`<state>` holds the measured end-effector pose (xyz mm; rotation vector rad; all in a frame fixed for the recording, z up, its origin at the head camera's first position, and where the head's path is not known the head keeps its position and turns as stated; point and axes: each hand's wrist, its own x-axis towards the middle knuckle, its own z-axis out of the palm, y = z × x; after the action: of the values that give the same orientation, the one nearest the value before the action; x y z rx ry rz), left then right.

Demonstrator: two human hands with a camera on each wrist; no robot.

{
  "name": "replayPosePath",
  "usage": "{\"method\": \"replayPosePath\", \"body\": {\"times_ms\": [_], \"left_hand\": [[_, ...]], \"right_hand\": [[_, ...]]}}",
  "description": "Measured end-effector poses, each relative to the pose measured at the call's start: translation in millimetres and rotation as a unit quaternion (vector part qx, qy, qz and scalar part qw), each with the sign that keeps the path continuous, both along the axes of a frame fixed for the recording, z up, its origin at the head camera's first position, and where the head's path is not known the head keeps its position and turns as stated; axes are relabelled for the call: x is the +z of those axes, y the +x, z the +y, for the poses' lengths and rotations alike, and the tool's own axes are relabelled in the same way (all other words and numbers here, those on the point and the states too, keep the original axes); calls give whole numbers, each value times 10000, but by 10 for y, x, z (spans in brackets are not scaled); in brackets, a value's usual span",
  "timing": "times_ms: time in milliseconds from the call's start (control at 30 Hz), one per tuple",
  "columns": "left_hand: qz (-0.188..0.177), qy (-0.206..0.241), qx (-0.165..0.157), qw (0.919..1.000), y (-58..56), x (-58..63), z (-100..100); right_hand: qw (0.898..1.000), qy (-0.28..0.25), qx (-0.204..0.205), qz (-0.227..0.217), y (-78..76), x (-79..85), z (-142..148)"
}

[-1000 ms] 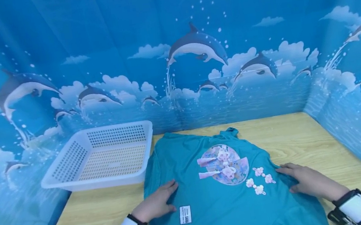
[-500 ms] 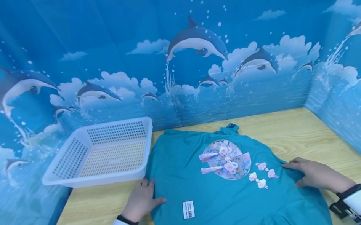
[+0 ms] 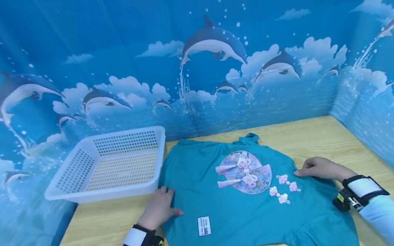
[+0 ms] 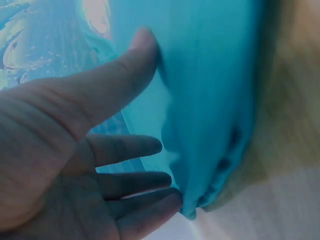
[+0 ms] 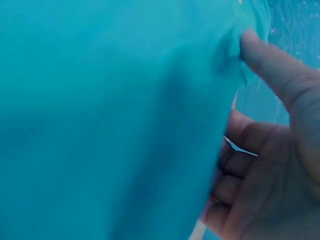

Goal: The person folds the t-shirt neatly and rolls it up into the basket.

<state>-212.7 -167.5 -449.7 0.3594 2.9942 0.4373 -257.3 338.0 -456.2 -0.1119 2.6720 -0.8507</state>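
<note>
A teal shirt [image 3: 225,220] lies spread on the table, with a round floral patch [image 3: 247,172], pink knot buttons [image 3: 284,199] and a small white label [image 3: 204,226]. At its left edge rests my left hand [image 3: 157,208]. The left wrist view shows that hand's thumb [image 4: 142,42] over the fabric and its fingers extended beside the edge. My right hand [image 3: 322,168] pinches the shirt's right edge. In the right wrist view, its thumb [image 5: 255,47] lies on top while the curled fingers [image 5: 235,175] go partly behind the cloth.
A white perforated plastic basket [image 3: 156,185] stands at the back left, close to the shirt's upper left edge. The wooden table [image 3: 304,133] meets a blue dolphin-print curtain [image 3: 196,119] at the back and on both sides.
My left hand has moved off the shirt's surface to its left edge. My right hand has shifted up along the right edge and now pinches the cloth there.
</note>
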Motion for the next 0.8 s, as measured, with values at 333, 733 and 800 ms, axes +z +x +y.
{"method": "replayPosePath", "body": {"times_ms": [333,733,800], "left_hand": [[-646,359,195,9971,-29,36,10],[-991,322,349,9939,-212,55,100],[-997,363,364,9937,-245,43,125]], "right_hand": [[9957,-225,92,-898,-17,155,-175],[9222,-2738,-830,-2600,-162,4,-188],[9038,-3201,-1233,-2557,-174,-36,-202]]}}
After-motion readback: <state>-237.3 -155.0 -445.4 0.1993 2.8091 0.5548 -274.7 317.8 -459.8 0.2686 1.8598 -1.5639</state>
